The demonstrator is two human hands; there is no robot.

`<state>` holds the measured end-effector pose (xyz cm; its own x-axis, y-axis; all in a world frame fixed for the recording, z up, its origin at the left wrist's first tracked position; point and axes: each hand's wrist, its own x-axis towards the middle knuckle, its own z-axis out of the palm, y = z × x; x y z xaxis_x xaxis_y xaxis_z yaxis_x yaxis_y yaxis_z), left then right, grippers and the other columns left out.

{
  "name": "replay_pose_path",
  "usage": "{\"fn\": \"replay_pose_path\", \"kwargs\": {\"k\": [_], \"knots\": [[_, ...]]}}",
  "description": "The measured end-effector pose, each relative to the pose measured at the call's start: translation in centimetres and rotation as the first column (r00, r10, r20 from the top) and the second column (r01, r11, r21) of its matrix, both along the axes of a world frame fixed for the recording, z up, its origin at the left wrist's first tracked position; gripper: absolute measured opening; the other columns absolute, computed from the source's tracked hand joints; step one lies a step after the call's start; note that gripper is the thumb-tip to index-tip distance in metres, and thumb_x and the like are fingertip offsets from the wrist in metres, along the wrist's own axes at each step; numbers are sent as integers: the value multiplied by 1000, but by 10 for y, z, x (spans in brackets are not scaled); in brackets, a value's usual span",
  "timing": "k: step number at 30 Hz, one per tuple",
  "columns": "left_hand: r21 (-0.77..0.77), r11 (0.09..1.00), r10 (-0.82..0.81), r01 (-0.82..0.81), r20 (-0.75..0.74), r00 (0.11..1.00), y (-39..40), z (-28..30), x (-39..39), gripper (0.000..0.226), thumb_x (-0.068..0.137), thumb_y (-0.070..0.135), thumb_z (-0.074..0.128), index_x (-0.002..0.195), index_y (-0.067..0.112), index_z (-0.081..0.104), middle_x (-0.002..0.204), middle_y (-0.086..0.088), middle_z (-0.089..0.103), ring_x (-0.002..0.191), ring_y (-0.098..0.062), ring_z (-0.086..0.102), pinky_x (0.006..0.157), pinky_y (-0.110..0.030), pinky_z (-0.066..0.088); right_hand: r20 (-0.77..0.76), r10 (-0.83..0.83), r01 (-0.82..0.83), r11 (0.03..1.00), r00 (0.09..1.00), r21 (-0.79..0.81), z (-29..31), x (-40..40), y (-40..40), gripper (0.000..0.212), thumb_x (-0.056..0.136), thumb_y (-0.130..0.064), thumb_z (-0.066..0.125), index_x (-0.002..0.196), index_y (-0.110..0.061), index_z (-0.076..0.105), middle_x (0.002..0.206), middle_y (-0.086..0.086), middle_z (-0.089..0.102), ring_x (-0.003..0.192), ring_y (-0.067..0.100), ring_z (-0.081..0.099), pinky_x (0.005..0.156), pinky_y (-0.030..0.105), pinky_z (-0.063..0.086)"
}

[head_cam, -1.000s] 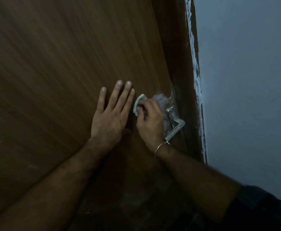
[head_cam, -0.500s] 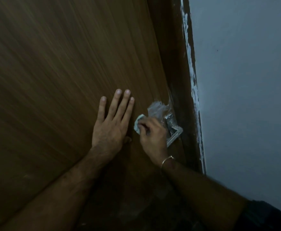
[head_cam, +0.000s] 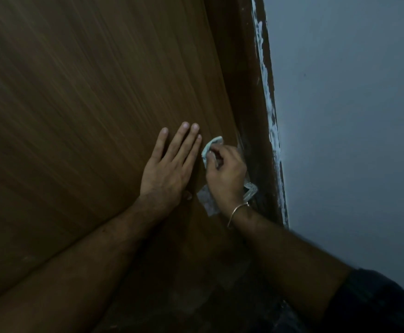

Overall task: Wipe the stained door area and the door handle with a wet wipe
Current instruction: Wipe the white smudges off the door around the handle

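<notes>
Wipe: crumpled pale wet wipe (head_cam: 210, 147), pinched in my right hand (head_cam: 226, 174).
Left hand (head_cam: 167, 169): flat, fingers spread.
Surface: brown wood-grain door (head_cam: 88, 104); grey wall (head_cam: 352, 116) beside.

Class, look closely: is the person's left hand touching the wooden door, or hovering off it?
Touching. The head view shows the left hand spread flat on the door, palm and fingers lying against the wood with no gap visible.

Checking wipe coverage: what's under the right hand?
The right hand presses the wet wipe on the door; it hides most of the handle and any stain.
</notes>
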<state>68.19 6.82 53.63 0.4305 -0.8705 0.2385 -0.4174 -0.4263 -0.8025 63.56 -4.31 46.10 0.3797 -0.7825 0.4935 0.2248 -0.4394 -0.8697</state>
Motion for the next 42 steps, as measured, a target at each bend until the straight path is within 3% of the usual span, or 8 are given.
{"fn": "replay_pose_path", "kwargs": {"k": [4, 9, 12, 17, 21, 27, 33, 42], "knots": [[55, 998, -14, 14, 17, 1000, -13, 6, 3, 136, 72, 76, 62, 153, 5, -21, 160, -18, -32, 149, -34, -27, 112, -56, -23, -3, -40, 40, 991, 999, 131, -1, 2, -20, 17, 95, -12, 58, 109, -10, 67, 110, 6, 64, 99, 14, 62, 86, 33, 57], [71, 997, -19, 17, 24, 1000, -16, 7, 5, 137, 71, 80, 58, 152, 5, -23, 159, -17, -34, 148, -34, -29, 113, -56, -22, -26, 9, -10, 999, 1000, -42, -3, -1, -20, 15, 94, -11, 60, 106, -9, 68, 106, 6, 64, 96, 13, 61, 85, 29, 55], [65, 997, -43, 43, -5, 999, -16, 8, 7, 130, 75, 78, 56, 152, 7, -23, 160, -15, -33, 148, -32, -30, 112, -55, -25, -27, -24, 27, 995, 999, 100, -4, 3, -35, 16, 94, -8, 59, 107, -9, 68, 110, 6, 63, 99, 15, 62, 82, 23, 56], [-30, 988, -151, 150, -25, 988, -15, 7, 7, 88, 95, 61, 31, 156, 11, -7, 165, -11, -18, 152, -26, -20, 119, -52, -17, -45, -7, 2, 993, 999, -115, -11, 2, -25, 15, 95, -4, 55, 104, -8, 65, 109, 6, 60, 99, 13, 59, 85, 24, 53], [-41, 984, -173, 172, -31, 984, -14, 5, 6, 75, 97, 48, 25, 158, 11, 2, 166, -9, -11, 153, -25, -13, 120, -51, -15, -56, -61, 64, 996, 997, 56, -9, 4, -40, 28, 97, -4, 51, 123, -4, 63, 132, 8, 55, 117, 14, 55, 93, 9, 45], [-27, 987, -160, 159, -23, 987, -13, 4, 8, 72, 98, 45, 21, 158, 12, -1, 166, -10, -14, 152, -26, -17, 117, -51, -21, -194, -22, 36, 997, 981, 70, -29, -5, -27, 36, 100, -7, 48, 136, -2, 52, 144, 7, 43, 128, 17, 50, 108, 24, 42], [-24, 986, -166, 165, -41, 985, -15, 6, 10, 74, 96, 48, 14, 156, 12, -10, 163, -9, -23, 149, -26, -26, 114, -51, -25, -76, -66, 58, 992, 995, -109, -5, 5, -44, 31, 96, -3, 54, 127, -2, 60, 132, 8, 49, 118, 13, 52, 101, 17, 45], [-14, 989, -151, 150, -50, 987, -14, 6, 8, 79, 93, 49, 17, 157, 11, -8, 164, -11, -23, 150, -28, -24, 116, -53, -22, -177, -15, 8, 999, 984, -40, -30, -3, -45, 21, 92, 1, 58, 111, 0, 69, 118, 8, 61, 108, 17, 61, 86, 4, 44]]}}
